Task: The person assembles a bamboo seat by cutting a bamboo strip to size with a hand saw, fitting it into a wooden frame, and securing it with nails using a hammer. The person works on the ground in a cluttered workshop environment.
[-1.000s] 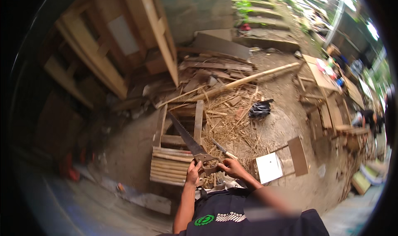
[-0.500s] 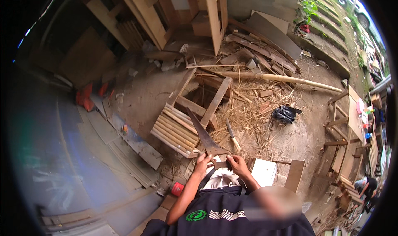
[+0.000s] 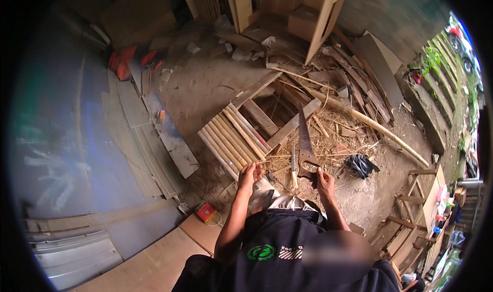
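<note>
A handsaw (image 3: 306,144) with a dark, rusty blade and an open handle is gripped by its handle in my right hand (image 3: 325,182). Its blade points away from me, over the straw-like shavings. My left hand (image 3: 250,174) is off the saw, fingers loosely apart with nothing visible in them. It is at the near corner of a wooden frame (image 3: 296,123) topped partly with bamboo slats (image 3: 233,136); whether it touches the slats I cannot tell. A knife with a pale handle (image 3: 294,179) lies between my hands on the shavings.
A long bamboo pole (image 3: 367,115) crosses behind the frame, near stacked boards (image 3: 354,76). A black plastic bag (image 3: 361,166) lies on the right. Flat panels (image 3: 164,133) cover the left side, with a red-and-yellow box (image 3: 206,213) nearby. A wooden table (image 3: 431,194) stands far right.
My left hand has let go of the saw and moved left toward the bamboo slats. My right hand has carried the saw to the right. The view has shifted too.
</note>
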The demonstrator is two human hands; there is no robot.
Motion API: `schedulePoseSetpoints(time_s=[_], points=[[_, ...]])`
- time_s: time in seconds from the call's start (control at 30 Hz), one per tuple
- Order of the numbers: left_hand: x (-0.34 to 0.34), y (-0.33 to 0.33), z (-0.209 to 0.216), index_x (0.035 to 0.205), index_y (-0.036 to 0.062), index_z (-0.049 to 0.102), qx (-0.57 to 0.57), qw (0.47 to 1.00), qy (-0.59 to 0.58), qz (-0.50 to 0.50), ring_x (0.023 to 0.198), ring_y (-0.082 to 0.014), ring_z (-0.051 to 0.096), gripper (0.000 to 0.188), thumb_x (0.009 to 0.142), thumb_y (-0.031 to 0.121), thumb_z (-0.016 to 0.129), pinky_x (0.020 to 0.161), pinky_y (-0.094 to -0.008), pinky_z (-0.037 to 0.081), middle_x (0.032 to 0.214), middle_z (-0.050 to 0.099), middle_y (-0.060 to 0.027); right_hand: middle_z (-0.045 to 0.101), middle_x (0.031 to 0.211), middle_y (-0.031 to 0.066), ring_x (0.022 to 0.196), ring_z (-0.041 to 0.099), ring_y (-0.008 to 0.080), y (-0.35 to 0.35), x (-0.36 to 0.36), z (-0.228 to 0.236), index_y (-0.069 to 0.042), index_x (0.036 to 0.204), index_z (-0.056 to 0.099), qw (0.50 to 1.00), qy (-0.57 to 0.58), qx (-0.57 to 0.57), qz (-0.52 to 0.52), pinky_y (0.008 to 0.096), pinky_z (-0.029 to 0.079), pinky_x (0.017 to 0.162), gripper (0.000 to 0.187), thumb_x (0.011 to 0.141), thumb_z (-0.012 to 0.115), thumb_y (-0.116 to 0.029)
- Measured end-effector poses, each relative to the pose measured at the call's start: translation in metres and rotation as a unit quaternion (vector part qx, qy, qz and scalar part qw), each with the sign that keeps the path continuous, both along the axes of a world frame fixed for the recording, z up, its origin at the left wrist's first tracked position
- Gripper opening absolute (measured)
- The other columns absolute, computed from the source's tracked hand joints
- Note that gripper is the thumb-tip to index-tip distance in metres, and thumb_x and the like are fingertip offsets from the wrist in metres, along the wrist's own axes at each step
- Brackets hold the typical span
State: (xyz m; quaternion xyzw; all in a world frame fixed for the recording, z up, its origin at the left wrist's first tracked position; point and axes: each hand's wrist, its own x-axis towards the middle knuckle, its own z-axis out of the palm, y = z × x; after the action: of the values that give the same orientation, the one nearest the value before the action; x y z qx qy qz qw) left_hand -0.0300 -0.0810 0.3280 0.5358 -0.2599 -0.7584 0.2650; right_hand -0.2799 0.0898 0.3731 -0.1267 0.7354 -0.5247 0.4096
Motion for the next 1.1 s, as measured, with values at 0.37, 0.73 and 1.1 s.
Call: schedulePoseSetpoints(time_s=[0.37,0.73,1.1], points=[[0.010,-0.070,-0.096,0.097,0.0025,0.064,-0.123,0.973,-0.196,0.007,0.072,-0.0136,0.066,0.026,0.097,0.029,0.061,0.063,-0.0285,0.051,0.081,0.067,-0.0038,0.054,0.058,0.0005,0.051,0.051,0.0088,-0.144,-0.119,-0.041,-0.003,0.069,0.058,0.988,0.113,0.039,0.098,0.0282,0.041,0.049,0.047,0.098,0.060,-0.039],[-0.077,-0.082,-0.254,0.136,0.0080,0.046,-0.360,0.774,-0.521,-0.030,0.128,-0.0375,0.046,0.051,0.093,0.031,0.063,0.106,-0.0488,0.036,0.138,0.050,-0.0186,0.061,0.063,0.0194,0.060,0.062,0.0329,-0.300,-0.218,-0.292,0.002,0.078,0.065,0.926,0.325,0.015,0.192,0.0435,0.048,0.061,0.045,0.094,0.061,-0.041],[-0.110,-0.071,-0.293,0.145,0.0103,0.043,-0.390,0.769,-0.505,0.034,0.145,-0.0285,0.030,0.058,0.091,0.013,0.064,0.120,-0.0486,0.018,0.157,0.032,-0.0130,0.060,0.119,0.0119,0.118,0.051,0.0301,-0.315,-0.237,-0.387,-0.011,0.123,0.064,0.741,0.637,-0.121,0.173,0.0469,0.031,0.100,0.033,0.098,0.054,-0.030]])
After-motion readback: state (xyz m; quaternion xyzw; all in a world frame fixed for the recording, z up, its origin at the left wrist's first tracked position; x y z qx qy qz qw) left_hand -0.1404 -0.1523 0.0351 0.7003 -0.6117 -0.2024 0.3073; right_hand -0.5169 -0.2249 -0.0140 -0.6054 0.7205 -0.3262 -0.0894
